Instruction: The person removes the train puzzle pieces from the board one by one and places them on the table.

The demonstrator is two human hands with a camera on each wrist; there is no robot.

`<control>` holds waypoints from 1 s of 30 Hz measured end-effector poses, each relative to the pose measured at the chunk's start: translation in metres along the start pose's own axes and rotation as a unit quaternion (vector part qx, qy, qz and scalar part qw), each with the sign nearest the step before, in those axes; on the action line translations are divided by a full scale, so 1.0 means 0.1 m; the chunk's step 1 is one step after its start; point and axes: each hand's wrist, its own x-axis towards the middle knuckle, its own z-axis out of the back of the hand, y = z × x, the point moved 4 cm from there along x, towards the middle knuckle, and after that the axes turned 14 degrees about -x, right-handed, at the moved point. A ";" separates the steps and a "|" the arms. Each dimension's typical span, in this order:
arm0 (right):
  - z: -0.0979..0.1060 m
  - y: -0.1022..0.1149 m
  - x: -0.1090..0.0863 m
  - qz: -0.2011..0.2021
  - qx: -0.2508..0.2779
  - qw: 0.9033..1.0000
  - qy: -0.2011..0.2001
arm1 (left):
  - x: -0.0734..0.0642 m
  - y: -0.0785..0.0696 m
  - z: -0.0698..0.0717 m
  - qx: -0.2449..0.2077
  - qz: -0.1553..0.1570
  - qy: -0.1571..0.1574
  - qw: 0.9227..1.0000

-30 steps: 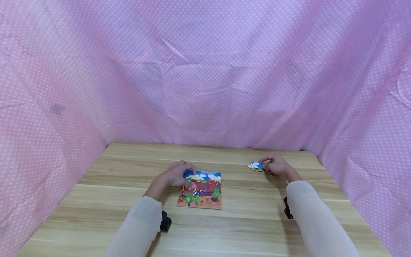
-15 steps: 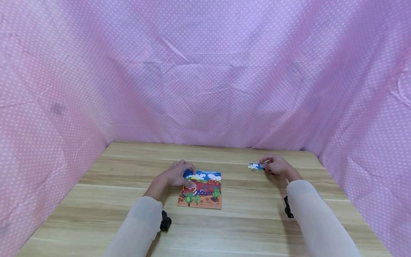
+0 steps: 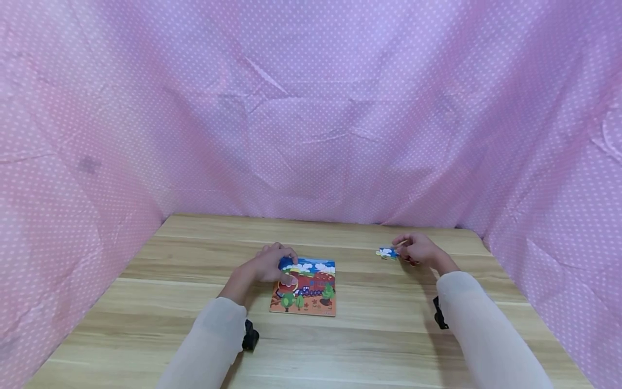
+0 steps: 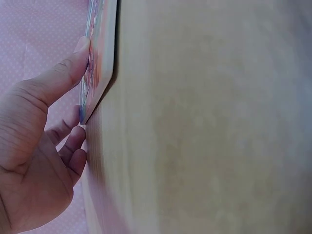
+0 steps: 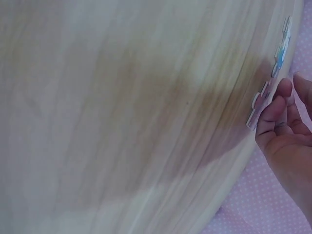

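I see the puzzle (image 3: pixel 316 292) well inside the tabletop's (image 3: pixel 359 346) left edge, left hand (image 3: pixel 268 263) spread at its corner; uneven pressure might skew it. Toward the back-right corner, the right hand (image 3: pixel 423 252), pinching or not I can't tell, might scatter the pieces (image 3: pixel 387 253).

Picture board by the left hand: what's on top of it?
The left hand covers part of the upper left of the picture board. Printed clouds and green trees show; whatever is printed under the hand cannot be seen.
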 end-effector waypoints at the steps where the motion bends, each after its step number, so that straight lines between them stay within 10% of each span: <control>1: 0.01 0.01 -0.01 0.003 -0.002 1.000 -0.002 | 0.00 0.00 0.00 0.000 0.000 0.000 1.000; 30: -0.55 1.01 0.14 0.158 -0.168 0.973 0.021 | 0.00 -0.01 0.01 -0.008 0.000 -0.003 1.000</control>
